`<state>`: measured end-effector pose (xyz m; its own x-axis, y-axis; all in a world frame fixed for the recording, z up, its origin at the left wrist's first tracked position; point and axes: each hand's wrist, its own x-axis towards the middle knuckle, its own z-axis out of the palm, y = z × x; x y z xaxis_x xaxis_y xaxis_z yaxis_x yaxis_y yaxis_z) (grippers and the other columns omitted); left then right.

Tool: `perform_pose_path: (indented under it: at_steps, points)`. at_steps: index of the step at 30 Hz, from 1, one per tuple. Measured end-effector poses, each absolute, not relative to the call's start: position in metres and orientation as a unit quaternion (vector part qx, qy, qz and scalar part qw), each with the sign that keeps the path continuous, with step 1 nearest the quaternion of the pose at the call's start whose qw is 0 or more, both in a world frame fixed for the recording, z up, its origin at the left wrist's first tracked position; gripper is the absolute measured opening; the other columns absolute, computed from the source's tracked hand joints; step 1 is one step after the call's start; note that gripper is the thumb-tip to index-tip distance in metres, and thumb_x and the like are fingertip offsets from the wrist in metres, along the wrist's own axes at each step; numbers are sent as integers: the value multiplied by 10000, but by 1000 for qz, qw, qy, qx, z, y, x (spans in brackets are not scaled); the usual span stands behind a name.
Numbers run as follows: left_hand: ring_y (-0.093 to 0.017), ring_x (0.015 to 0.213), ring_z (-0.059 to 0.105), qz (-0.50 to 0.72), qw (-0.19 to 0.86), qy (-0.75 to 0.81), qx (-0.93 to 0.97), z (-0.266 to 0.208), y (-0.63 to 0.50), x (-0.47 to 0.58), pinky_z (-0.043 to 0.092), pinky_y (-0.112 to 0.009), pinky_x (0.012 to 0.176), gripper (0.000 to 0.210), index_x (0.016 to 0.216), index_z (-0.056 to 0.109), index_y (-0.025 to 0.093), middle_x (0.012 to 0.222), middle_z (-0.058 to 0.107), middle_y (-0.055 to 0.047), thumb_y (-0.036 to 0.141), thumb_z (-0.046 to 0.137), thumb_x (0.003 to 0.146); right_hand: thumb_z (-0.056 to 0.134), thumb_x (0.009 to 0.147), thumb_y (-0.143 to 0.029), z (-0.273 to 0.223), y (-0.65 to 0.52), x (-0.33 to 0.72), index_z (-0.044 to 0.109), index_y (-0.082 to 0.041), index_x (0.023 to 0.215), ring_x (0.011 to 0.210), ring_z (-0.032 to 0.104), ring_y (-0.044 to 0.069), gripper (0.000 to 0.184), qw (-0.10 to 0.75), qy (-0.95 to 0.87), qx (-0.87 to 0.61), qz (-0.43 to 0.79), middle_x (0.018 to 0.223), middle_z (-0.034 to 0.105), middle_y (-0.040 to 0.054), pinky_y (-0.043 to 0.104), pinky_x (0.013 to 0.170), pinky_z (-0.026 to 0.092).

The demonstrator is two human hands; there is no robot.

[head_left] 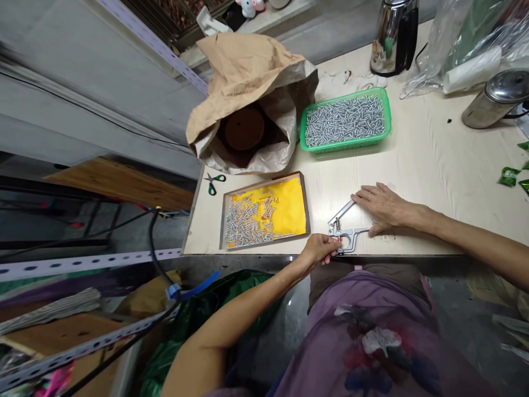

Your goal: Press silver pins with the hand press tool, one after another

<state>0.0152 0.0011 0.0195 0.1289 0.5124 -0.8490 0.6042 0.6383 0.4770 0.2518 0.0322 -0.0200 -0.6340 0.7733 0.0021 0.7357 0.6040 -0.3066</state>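
A pair of silver snap-fastener pliers (pixel 350 234) lies at the table's front edge with its handles spread apart. My right hand (pixel 382 208) holds the handles, fingers over the upper one and thumb against the lower one. At the jaw end, my left hand (pixel 320 249) is closed in a pinch beside a small red part. Whatever the fingertips hold is too small to make out. To the left of the pliers, a shallow tray (pixel 307 212) lined with yellow holds many small silver ribbed pieces (pixel 243 223).
A green basket (pixel 387 113) full of similar silver pieces stands behind. Beside it, a large open paper sack (pixel 243 66) leans over the table. Small scissors (pixel 215 182) lie at the left edge. A kettle (pixel 392 38), a metal cup (pixel 491 99) and green packets (pixel 509 176) are to the right.
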Motion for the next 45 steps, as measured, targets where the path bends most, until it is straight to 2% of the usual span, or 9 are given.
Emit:
perform_pose_path:
  at_steps: [10, 13, 16, 22, 26, 29, 35, 41, 45]
  points:
    - [-40, 336, 419, -50, 588, 642, 490, 11, -4, 5, 282, -163, 367, 221, 723, 629, 115, 490, 531, 58, 299, 631, 847, 764, 676, -495, -4, 15, 247, 580, -183, 1112, 975, 527, 305, 567, 32, -885, -453, 107, 1045, 623, 128, 411, 821, 396]
    - [-99, 533, 551, 1, 439, 613, 657, 11, -8, 1, 406, -202, 512, 258, 726, 641, 140, 625, 614, -5, 344, 592, 875, 732, 746, -418, -1, 8, 246, 595, -172, 1032, 920, 524, 280, 401, 37, -885, -452, 105, 961, 628, 117, 382, 783, 372]
    - [-176, 843, 611, 59, 290, 520, 801, 11, -6, 9, 478, -277, 743, 170, 911, 662, 171, 908, 672, -65, 323, 591, 883, 708, 784, -347, 1, 2, 243, 596, -155, 984, 907, 522, 267, 298, 46, -882, -457, 110, 932, 625, 117, 367, 771, 359]
    - [-285, 1182, 487, 1, 186, 368, 911, 1, 13, 46, 456, -417, 910, 576, 1339, 420, 158, 1333, 520, -161, 345, 649, 845, 743, 746, -317, 4, -5, 244, 564, -129, 1130, 963, 531, 283, 463, 47, -869, -477, 121, 1023, 627, 135, 386, 812, 402]
    - [-273, 1109, 507, -30, 176, 340, 923, -3, 20, 54, 450, -414, 896, 619, 1385, 340, 157, 1281, 527, -152, 351, 612, 864, 774, 702, -303, 2, -11, 253, 534, -147, 1180, 1007, 524, 294, 557, 61, -856, -496, 128, 1110, 604, 142, 394, 816, 432]
    - [-277, 1099, 496, -27, 168, 338, 926, -4, 20, 58, 445, -414, 881, 646, 1394, 320, 149, 1223, 537, -142, 366, 616, 862, 736, 745, -260, 1, -16, 255, 572, -148, 1083, 949, 526, 278, 392, 58, -853, -501, 131, 1024, 608, 128, 374, 769, 441]
    - [-247, 998, 501, -26, 207, 304, 930, -7, 22, 67, 453, -392, 842, 317, 1185, 531, 165, 1053, 570, -96, 311, 566, 906, 626, 851, -209, -3, -26, 252, 620, -149, 971, 863, 520, 242, 135, 79, -842, -514, 144, 896, 600, 100, 342, 703, 418]
    - [-229, 909, 512, -8, 228, 322, 919, -14, 20, 68, 451, -360, 772, 199, 997, 638, 162, 863, 576, -74, 315, 528, 933, 471, 934, -153, -11, -33, 248, 646, -144, 875, 790, 517, 208, 185, 82, -846, -510, 130, 791, 601, 77, 325, 703, 401]
    - [-227, 902, 530, -4, 225, 329, 917, -15, 22, 68, 472, -363, 780, 210, 987, 651, 168, 847, 596, -71, 334, 537, 927, 512, 918, -171, -10, -29, 248, 644, -158, 860, 792, 517, 209, 144, 87, -844, -512, 133, 801, 606, 76, 324, 703, 404]
